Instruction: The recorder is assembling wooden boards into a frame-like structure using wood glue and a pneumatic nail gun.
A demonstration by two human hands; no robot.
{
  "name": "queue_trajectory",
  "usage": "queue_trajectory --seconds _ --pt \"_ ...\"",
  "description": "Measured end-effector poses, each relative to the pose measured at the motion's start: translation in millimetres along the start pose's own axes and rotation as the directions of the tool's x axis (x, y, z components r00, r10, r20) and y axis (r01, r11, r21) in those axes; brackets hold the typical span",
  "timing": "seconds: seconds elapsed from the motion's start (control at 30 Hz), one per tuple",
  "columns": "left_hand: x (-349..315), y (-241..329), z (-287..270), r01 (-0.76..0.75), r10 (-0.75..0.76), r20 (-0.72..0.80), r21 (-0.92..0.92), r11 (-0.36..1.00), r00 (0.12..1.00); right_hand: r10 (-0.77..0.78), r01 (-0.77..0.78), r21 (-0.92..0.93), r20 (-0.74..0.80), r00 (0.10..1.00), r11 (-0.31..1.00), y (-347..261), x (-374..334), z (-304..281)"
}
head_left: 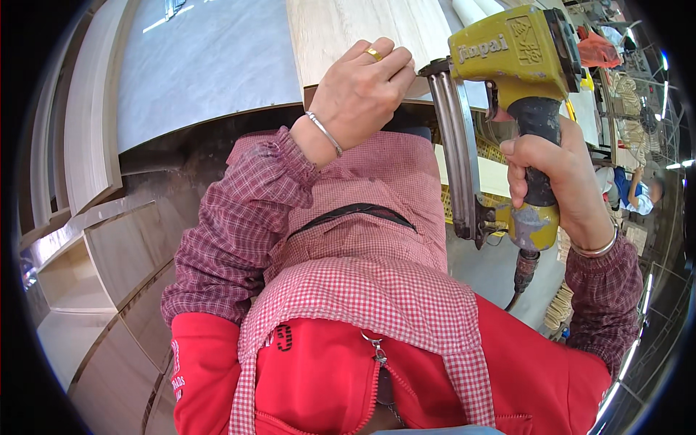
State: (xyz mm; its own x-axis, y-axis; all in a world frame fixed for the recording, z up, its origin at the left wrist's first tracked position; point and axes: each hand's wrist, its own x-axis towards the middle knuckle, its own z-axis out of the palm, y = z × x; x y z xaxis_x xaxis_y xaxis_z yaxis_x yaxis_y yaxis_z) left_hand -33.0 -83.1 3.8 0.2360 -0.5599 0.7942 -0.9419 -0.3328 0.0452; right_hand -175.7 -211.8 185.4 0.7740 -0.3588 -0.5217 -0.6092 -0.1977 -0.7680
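My right hand (554,170) is wrapped round the black grip of a yellow pneumatic nail gun (507,47), raised at the right. Its long metal magazine (457,145) hangs down toward me, and an air hose fitting (525,268) joins the base of the grip. My left hand (362,94), with a ring and a bracelet, is closed just left of the gun's nose, its fingers curled away from me. What those fingers hold, if anything, is hidden. Beyond the left hand lies a pale wood-grain board (362,22) on the table.
A blue-grey work surface (203,72) spreads at the far left, beside stacked wooden panels (90,109). Wooden box frames (123,254) stand at my left. Yellow crates (493,152) show behind the gun. Another person (638,196) is at the far right among wood piles.
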Motion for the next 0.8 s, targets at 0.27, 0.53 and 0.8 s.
queue_trajectory --seconds 0.27,0.53,0.8 --pt "4.1 5.1 10.0 -0.019 0.019 0.01 0.015 1.0 1.0 0.013 -0.013 -0.013 0.001 1.0 1.0 0.0 4.6 -9.3" --pt "0.9 5.5 3.0 -0.007 0.007 0.061 -0.001 1.0 0.998 0.011 -0.009 -0.09 0.026 1.0 0.996 -1.5 5.3 -8.7" --pt "-36.6 -20.2 -30.3 0.134 -0.134 -0.01 -0.023 0.991 0.991 -0.011 0.013 -0.082 0.025 1.0 0.997 8.6 4.2 -5.4"
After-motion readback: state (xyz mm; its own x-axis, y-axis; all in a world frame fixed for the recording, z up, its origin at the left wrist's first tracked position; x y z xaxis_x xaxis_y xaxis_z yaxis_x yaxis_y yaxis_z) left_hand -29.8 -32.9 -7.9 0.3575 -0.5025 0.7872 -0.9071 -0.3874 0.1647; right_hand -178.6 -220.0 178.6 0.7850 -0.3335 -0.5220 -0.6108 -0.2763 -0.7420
